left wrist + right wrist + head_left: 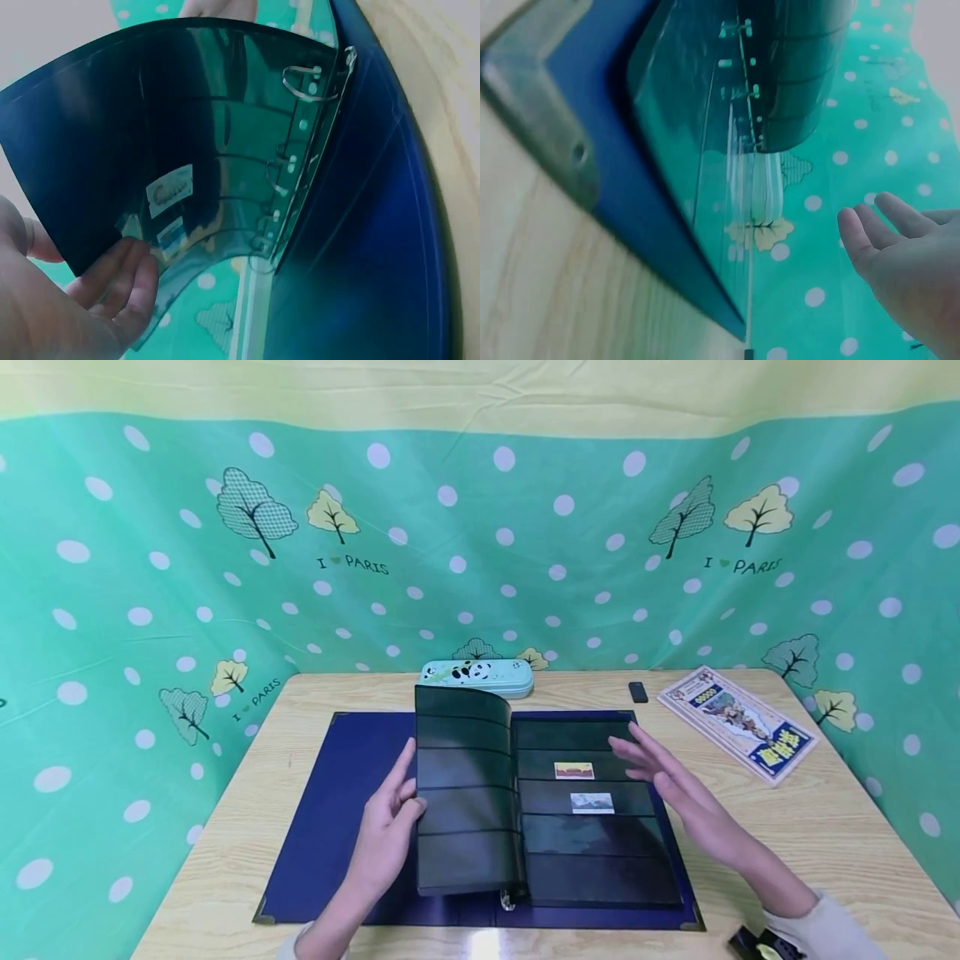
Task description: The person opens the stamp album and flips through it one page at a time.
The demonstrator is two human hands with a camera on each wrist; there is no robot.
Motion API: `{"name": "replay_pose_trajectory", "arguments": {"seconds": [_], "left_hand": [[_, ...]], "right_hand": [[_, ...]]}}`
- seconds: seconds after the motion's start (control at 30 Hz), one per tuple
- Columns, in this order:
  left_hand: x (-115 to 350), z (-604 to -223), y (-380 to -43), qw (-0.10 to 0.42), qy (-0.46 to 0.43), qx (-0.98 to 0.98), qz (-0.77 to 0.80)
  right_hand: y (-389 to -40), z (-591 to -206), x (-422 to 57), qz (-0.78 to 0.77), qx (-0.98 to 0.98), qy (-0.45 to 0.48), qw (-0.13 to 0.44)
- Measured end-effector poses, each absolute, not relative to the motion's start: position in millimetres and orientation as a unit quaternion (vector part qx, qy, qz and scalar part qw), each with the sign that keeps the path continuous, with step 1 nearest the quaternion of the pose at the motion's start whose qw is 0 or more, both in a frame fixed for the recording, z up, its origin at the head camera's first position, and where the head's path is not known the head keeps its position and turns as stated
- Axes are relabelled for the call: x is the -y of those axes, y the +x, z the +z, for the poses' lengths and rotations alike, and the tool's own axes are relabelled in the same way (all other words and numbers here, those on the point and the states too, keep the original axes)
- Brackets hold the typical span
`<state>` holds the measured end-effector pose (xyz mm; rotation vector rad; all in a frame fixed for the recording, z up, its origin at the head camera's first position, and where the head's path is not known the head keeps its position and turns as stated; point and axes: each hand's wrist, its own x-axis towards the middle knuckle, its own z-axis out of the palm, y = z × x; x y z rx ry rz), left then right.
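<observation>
A dark blue ring-bound stamp album (360, 827) lies open on the table. My left hand (386, 839) pinches the outer edge of a raised black page (465, 810), thumb on one face and fingers behind. In the left wrist view, two stamps (170, 191) show on that page's far side, near the fingers. On the right-hand black page (592, 881) sit a red-and-yellow stamp (573, 771) and a pale grey-green stamp (592, 803). My right hand (686, 802) hovers over this page's right side, fingers extended and holding nothing.
Behind the album stands a light-blue panda pencil case (480, 677). A small black object (637, 692) and a printed packet (738, 722) lie at the back right. Metal rings (300, 86) bind the pages. A patterned green cloth (480, 552) hangs around the table.
</observation>
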<state>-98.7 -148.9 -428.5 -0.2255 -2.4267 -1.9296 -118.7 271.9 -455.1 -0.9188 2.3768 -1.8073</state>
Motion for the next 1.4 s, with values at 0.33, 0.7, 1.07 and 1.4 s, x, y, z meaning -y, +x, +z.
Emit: {"name": "replay_pose_trajectory", "arguments": {"seconds": [0.33, 0.7, 1.07, 1.4], "left_hand": [[169, -436, -108, 0.012, -0.072, 0.79, -0.609], [184, -449, -112, 0.014, -0.102, 0.776, -0.622], [194, -454, -115, 0.005, -0.084, 0.759, -0.646], [196, -459, -118, -0.027, -0.101, 0.669, -0.736]], "right_hand": [[-130, -467, -283, -0.59, -0.758, -0.276, 0.007], [-141, -483, -295, -0.525, -0.823, -0.214, -0.003], [-146, -502, -305, -0.465, -0.875, -0.128, 0.037], [-148, -513, -307, -0.388, -0.906, -0.161, 0.041]]}}
